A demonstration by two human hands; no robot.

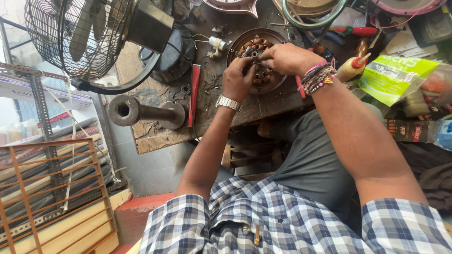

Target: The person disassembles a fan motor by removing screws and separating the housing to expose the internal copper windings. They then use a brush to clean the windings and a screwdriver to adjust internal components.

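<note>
A round fan motor stator (pixel 256 49) with copper windings lies in its dark metal housing on a worn wooden workbench (pixel 221 113). My left hand (pixel 237 80), with a metal watch on the wrist, rests on the stator's near left side, fingers curled on the windings. My right hand (pixel 282 57), with bead and thread bracelets at the wrist, covers the stator's right side and pinches something small at its centre shaft. What the fingertips grip is hidden.
A caged fan (pixel 89 33) stands at the left with a metal pipe stand (pixel 141 112) below it. A red-handled tool (pixel 194 94) lies on the bench. A glue bottle (pixel 354 68), a green packet (pixel 395 75), screwdrivers and cables crowd the right. Metal racks (pixel 47 188) stand at lower left.
</note>
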